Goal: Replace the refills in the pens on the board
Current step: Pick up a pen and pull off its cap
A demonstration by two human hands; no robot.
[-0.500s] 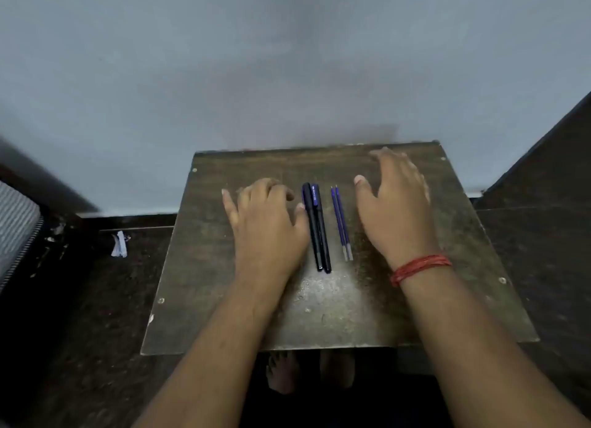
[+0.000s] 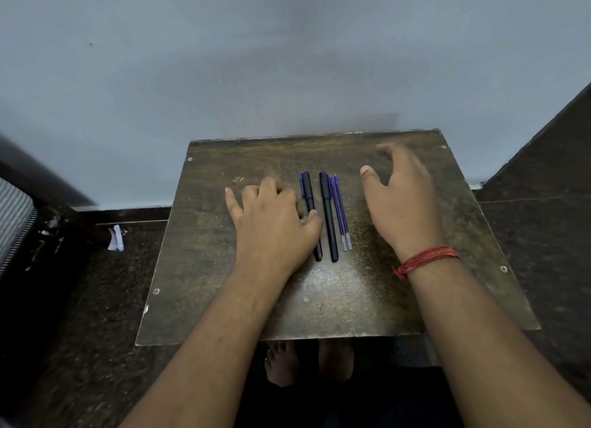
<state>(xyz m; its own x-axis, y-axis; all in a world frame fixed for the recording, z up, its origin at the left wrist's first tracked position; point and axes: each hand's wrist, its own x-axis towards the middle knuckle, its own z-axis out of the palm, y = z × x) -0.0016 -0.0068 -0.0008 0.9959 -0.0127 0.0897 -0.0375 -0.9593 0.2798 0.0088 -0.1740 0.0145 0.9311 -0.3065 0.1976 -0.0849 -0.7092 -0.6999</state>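
Two black pens with blue clips lie lengthwise on a worn brown board [image 2: 319, 299]. The left pen [image 2: 306, 188] and the right pen [image 2: 329, 223] have a small gap between them. Two thin blue refills [image 2: 341, 216] lie side by side against the right pen's right side. My left hand [image 2: 271, 226] rests palm down left of the pens, fingers curled, thumb tip touching the left pen's middle. My right hand [image 2: 399, 204] hovers right of the refills, fingers spread and blurred, holding nothing.
A grey wall rises just behind the board. Dark floor surrounds it. A crumpled white paper scrap [image 2: 115, 238] lies on the floor at left, near striped fabric [image 2: 12, 223]. Bare feet [image 2: 281, 363] show under the board's near edge. A red thread [image 2: 427, 261] circles my right wrist.
The two pens lay touching before; now a gap separates them, and the right pen lies against the refills. My right hand has drifted right, away from the refills.
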